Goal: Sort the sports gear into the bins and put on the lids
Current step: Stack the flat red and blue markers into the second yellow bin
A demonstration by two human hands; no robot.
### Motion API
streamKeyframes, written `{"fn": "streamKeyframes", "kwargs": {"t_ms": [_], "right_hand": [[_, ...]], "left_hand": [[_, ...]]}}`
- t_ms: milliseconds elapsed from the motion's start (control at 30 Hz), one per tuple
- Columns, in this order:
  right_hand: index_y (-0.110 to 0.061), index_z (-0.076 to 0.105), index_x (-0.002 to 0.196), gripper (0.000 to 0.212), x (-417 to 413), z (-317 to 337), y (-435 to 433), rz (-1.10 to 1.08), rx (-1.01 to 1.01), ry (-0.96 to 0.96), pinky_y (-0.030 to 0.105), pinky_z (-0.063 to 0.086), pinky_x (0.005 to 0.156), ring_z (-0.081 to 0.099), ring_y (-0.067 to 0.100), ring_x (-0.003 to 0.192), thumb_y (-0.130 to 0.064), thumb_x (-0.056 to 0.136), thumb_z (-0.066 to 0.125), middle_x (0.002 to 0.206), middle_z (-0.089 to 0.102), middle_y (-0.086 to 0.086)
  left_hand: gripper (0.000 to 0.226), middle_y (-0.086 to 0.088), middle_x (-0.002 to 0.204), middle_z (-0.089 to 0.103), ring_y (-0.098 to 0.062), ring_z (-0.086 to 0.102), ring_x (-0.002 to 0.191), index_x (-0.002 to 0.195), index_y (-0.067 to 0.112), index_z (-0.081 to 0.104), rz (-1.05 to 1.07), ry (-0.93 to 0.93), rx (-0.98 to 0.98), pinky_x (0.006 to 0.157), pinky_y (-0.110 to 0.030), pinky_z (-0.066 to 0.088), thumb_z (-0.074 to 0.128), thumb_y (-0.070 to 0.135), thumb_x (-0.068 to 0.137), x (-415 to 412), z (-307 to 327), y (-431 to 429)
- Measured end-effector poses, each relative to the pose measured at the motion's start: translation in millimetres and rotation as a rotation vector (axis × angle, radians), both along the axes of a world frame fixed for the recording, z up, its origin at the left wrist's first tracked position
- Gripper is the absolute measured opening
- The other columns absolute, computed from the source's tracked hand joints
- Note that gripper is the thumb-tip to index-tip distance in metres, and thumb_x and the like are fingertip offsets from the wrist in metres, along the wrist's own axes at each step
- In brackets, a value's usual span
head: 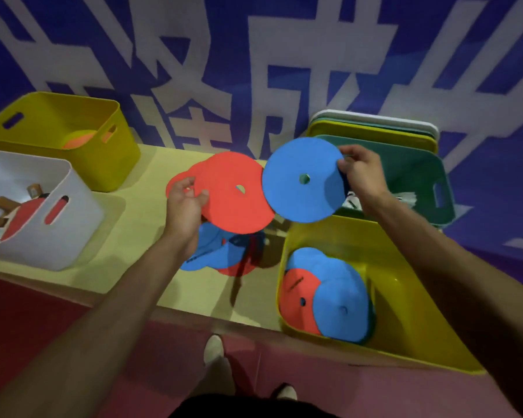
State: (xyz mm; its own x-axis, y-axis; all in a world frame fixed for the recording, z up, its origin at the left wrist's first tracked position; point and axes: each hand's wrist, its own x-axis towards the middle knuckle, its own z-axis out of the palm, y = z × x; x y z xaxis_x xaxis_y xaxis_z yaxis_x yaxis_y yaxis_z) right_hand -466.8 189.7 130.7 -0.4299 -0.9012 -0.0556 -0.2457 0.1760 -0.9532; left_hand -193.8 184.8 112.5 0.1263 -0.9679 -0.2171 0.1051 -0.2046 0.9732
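Right hand [361, 173] pinches the blue disc [302, 179] by its rim at frame centre, left hand [186, 203] grips red discs [233, 191]; thin, light, likely floppy, so edge pinches suit them.

discs [326, 297] in near bin [405, 236]; lids [375, 125] behind
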Motion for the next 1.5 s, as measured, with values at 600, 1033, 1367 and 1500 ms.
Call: {"fn": "streamKeyframes", "kwargs": {"t_ms": [600,1033,1367,1500], "right_hand": [[-0.011,0.065,0.112,0.027,-136,-41,135,0.573,0.551,0.722,0.028,0.043,0.074,0.058,0.021,0.087,-0.008,0.087,0.055,0.093,0.066,0.006],[-0.014,0.057,0.126,0.034,-145,-83,150,0.608,0.727,0.724,0.033,0.046,0.089,0.057,0.028,0.113,-0.013,0.093,0.054,0.126,0.060,0.011],[-0.018,0.058,0.123,0.033,-127,-105,116,0.645,0.745,0.842,0.030,0.046,0.090,0.057,0.026,0.115,-0.012,0.090,0.054,0.126,0.062,0.008],[-0.016,0.059,0.123,0.033,-130,-97,119,0.614,0.751,0.898,0.031,0.045,0.094,0.056,0.027,0.117,-0.015,0.090,0.053,0.125,0.062,0.008]], "left_hand": [[0.036,-0.001,0.078,0.059,-0.009,0.051,0.053,0.106,0.019,0.046,-0.956,-0.561,0.185,0.045,-0.023,0.037,0.047,-0.010,0.085,-160,-43,69],[0.059,-0.014,0.127,0.061,-0.032,0.061,0.108,0.141,0.013,0.039,-0.878,-0.891,0.164,0.089,-0.039,0.050,0.051,0.000,0.086,-195,-144,54],[0.037,-0.002,0.134,0.056,-0.018,0.053,0.122,0.125,0.015,0.058,-0.914,-0.841,0.082,0.100,-0.026,0.040,0.053,0.006,0.089,-188,-96,53],[0.026,-0.001,0.117,0.066,-0.016,0.061,0.109,0.099,0.028,0.065,-0.917,-0.721,0.017,0.098,-0.030,0.047,0.056,0.006,0.088,-184,-79,53]]}}
